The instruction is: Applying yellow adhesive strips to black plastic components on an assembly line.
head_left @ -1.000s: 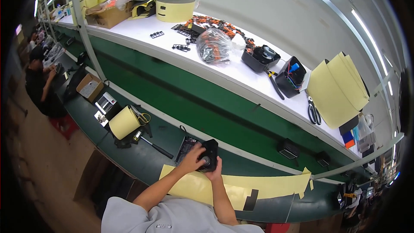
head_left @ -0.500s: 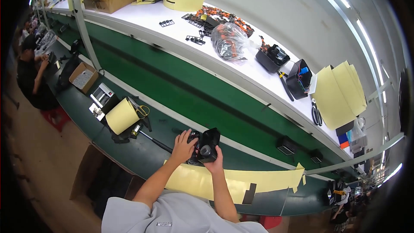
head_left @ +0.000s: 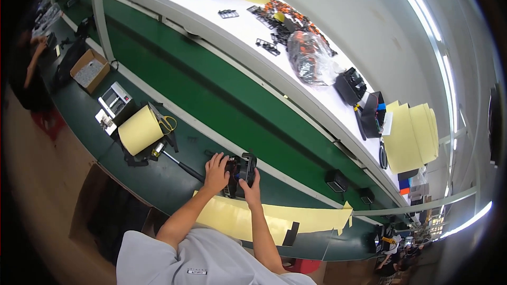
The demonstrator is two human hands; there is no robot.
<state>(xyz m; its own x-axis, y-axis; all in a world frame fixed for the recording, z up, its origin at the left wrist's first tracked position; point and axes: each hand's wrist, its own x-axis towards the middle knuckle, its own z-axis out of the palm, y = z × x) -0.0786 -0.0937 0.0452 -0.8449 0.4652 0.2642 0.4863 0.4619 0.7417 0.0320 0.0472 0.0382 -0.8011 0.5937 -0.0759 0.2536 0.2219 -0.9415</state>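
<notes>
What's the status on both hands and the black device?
Left hand and right hand both gripping black device on green bench. Yellow sheet just below. Nothing blocking.

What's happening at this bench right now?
A person at a green workbench holds a small black device with both hands: left hand on its left side, right hand underneath. A yellow sheet lies along the near edge, and a yellow tape roll with scissors sits to the left.

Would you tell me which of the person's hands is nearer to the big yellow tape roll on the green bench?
Left. The left hand rests on the black device, on the side toward the yellow tape roll; the right hand grips the device's far side.
</notes>
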